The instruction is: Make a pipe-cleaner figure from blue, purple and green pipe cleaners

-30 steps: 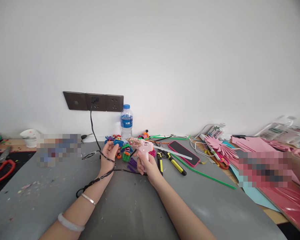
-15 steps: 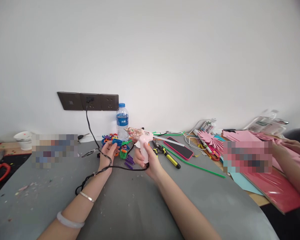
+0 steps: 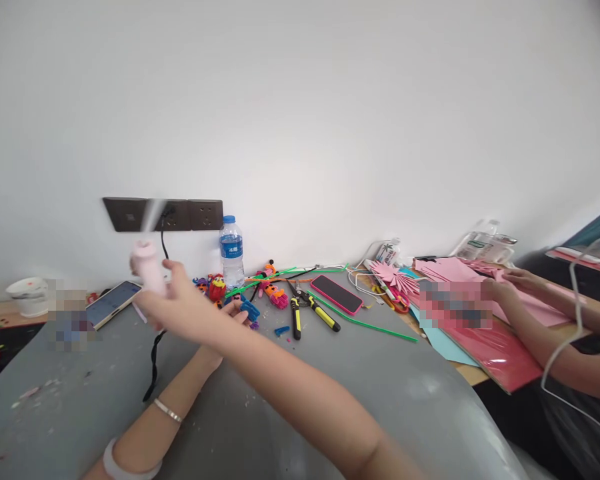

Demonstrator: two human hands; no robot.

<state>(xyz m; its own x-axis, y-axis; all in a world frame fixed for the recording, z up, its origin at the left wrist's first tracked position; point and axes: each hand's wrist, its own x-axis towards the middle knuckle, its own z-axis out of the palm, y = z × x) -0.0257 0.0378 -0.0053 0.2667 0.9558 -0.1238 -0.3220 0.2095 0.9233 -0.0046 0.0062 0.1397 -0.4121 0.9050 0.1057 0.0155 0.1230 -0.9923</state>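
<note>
My right hand (image 3: 167, 293) is wrapped round a pale pink glue gun (image 3: 150, 267), raised at the left over my left forearm; a blurred glue stick sticks up from it. Lower down, my left hand (image 3: 233, 319) pinches a blue fuzzy piece (image 3: 249, 308) between its fingers, partly hidden by my right arm. Beside it lie a red and yellow fuzzy figure (image 3: 217, 288) and an orange and pink one (image 3: 275, 293). A small blue scrap (image 3: 282, 331) rests on the grey table (image 3: 260, 413) near the yellow-handled pliers (image 3: 315, 313).
A water bottle (image 3: 231, 253) stands by the wall socket (image 3: 205, 215). Phones lie at left (image 3: 114, 305) and centre right (image 3: 337, 295). Green stems (image 3: 380, 328) cross the table. At right, another person's hands (image 3: 510, 287) work over pink paper (image 3: 450, 270).
My right hand has swung the glue gun left across my left arm. The view has shifted, and the blue scrap and the left phone now show.
</note>
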